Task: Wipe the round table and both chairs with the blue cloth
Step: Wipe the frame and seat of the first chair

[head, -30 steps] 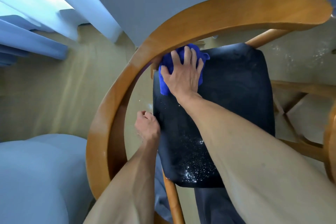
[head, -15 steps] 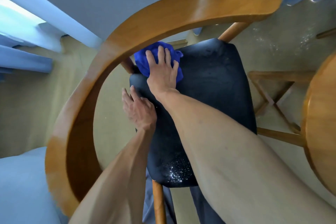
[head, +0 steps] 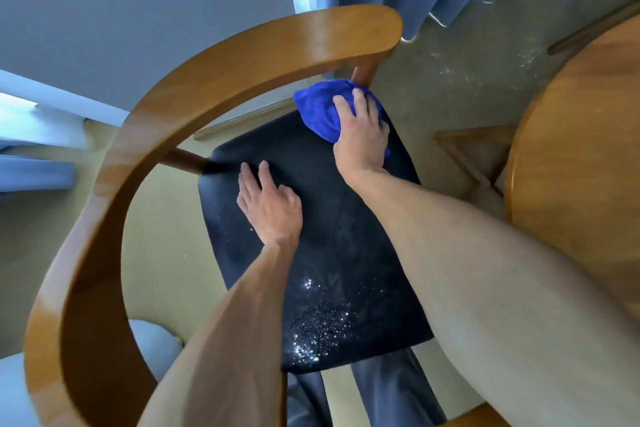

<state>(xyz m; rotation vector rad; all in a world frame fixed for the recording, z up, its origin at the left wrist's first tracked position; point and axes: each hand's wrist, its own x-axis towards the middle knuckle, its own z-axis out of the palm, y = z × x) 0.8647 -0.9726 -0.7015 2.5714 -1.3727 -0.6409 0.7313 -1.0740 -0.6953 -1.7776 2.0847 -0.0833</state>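
Both forearms are bare from the elbow down, with no sleeve, watch, band or ring showing on either. The left hand and the right hand wear no gloves, and their nails are short and unpainted as far as can be seen. At 6 o'clock in the frame, dark slate-blue trousers with a slight sheen cover the legs, creased in long folds. Footwear is hidden.
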